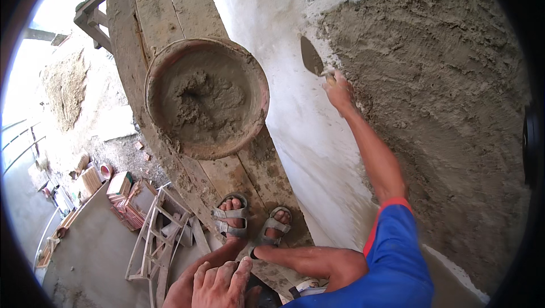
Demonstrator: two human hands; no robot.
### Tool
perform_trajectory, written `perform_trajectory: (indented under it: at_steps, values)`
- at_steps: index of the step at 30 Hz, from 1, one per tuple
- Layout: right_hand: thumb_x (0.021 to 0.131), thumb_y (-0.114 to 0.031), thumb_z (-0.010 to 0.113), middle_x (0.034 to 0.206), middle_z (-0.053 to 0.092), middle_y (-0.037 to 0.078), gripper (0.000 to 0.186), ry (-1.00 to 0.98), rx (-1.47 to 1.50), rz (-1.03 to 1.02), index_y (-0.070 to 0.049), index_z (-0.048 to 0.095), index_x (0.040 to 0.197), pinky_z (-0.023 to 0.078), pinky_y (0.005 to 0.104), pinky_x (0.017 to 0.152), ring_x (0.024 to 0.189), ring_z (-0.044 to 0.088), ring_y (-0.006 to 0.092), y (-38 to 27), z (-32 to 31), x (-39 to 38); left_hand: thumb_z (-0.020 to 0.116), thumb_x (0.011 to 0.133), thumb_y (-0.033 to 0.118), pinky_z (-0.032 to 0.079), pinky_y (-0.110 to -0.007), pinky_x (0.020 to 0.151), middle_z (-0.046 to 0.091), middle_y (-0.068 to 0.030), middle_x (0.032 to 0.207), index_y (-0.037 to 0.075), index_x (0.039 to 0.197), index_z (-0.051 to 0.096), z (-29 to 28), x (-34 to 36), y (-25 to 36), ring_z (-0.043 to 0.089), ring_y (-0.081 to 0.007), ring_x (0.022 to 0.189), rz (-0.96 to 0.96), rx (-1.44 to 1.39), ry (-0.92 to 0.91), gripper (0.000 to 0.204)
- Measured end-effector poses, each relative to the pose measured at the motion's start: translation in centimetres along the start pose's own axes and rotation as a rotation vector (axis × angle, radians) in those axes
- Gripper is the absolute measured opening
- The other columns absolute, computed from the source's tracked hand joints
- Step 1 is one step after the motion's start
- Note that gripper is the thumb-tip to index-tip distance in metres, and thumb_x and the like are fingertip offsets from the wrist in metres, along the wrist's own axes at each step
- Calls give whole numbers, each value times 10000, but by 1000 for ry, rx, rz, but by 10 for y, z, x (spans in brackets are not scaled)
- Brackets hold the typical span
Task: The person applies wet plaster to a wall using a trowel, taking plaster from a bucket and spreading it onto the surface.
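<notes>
My right hand (340,93) is closed round the handle of a pointed trowel (310,56), arm stretched out toward the wall. The trowel's blade points away from me, over bare whitish wall close to the edge of the rough grey-brown mortar (420,75). Down at the lower edge my left hand (220,286) rests by my bent leg, its fingers loosely apart with nothing seen in them. A round tub (260,106) of wet mortar (207,95) sits on the planks ahead of my feet, its surface lumpy with a hollow near the middle.
I am on a narrow platform of wooden planks (218,173) beside the wall (301,132). Well below lie a wooden frame (156,234), stacked reddish tiles or bricks (128,208) and a sand heap (63,89). A wooden trestle end (93,18) juts out at far left.
</notes>
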State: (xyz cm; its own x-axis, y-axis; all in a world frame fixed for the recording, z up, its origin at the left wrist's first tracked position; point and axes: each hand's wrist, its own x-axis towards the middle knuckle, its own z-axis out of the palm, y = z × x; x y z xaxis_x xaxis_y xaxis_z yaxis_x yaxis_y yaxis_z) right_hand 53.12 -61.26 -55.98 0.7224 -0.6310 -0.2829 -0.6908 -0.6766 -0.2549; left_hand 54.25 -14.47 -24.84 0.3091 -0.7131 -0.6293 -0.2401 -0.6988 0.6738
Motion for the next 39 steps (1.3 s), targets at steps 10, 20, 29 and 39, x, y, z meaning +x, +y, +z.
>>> perform_trajectory:
  at_steps: [10, 20, 29, 39]
  values:
    - [837, -220, 674, 1003, 679, 246, 408, 310, 72, 106, -129, 604, 1229, 503, 496, 828, 966, 647, 422, 2, -45, -26, 643, 869, 247, 396, -445, 926, 594, -158, 1088, 25, 1333, 502, 22, 2, 17, 559, -336, 1000, 46, -33, -3, 533]
    - [839, -145, 708, 1079, 682, 199, 447, 343, -84, 108, -79, 578, 1262, 504, 467, 854, 964, 658, 391, -27, -214, -137, 614, 888, 285, 430, -476, 871, 644, -200, 1012, 18, 1289, 521, 82, -1, 47, 614, -371, 977, -29, -47, -55, 490]
    - [837, -95, 681, 1103, 668, 190, 419, 65, -130, -352, -55, 590, 1244, 536, 409, 843, 979, 667, 347, -153, -315, -191, 625, 870, 291, 440, -469, 873, 634, -195, 1035, 57, 1321, 504, 110, 24, 72, 622, -362, 977, 16, 2, -44, 523]
    - [908, -162, 611, 876, 669, 101, 300, -73, 246, -72, 23, 608, 1145, 564, 370, 629, 694, 620, 167, -86, -265, -80, 588, 902, 288, 428, -459, 847, 624, -196, 978, 30, 1286, 528, 68, 35, 47, 602, -381, 937, 35, 3, 132, 466]
